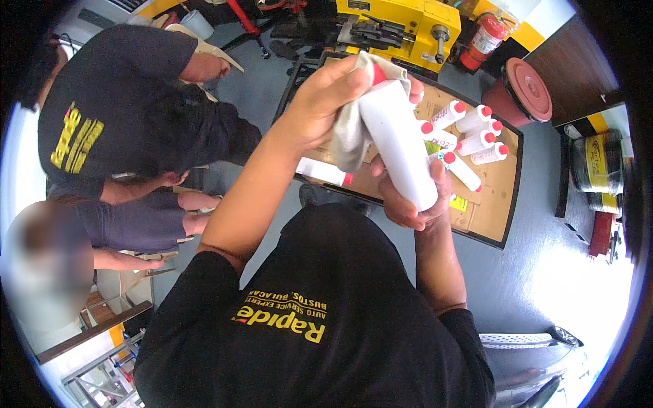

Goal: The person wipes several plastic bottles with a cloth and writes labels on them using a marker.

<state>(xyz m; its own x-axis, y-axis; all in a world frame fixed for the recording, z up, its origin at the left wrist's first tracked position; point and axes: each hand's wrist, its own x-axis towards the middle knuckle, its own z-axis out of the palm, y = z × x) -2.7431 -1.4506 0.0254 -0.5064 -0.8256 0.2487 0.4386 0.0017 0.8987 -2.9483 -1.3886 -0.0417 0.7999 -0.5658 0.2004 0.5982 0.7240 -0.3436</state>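
Right hand point(408, 204) takes a closed grip on the base of the white bottle point(401, 146), held up near the chest. Left hand point(326, 102) clamps a grey cloth point(350, 132) against its upper part. Beyond, red-capped bottles point(469, 132) lie on the cardboard-lined surface point(493, 204).

Both forearms rise from the lower part of the picture and meet in the middle, above the person's own chest. The left hand point(326, 102) is higher; its arm is bare from the short black sleeve and stretched upward, the wrist bent, the fingers and thumb closed in a grip. The right hand point(415, 200) is lower, its forearm nearly vertical, the palm turned up and the fingers curled closed from below. The two hands are very near each other.
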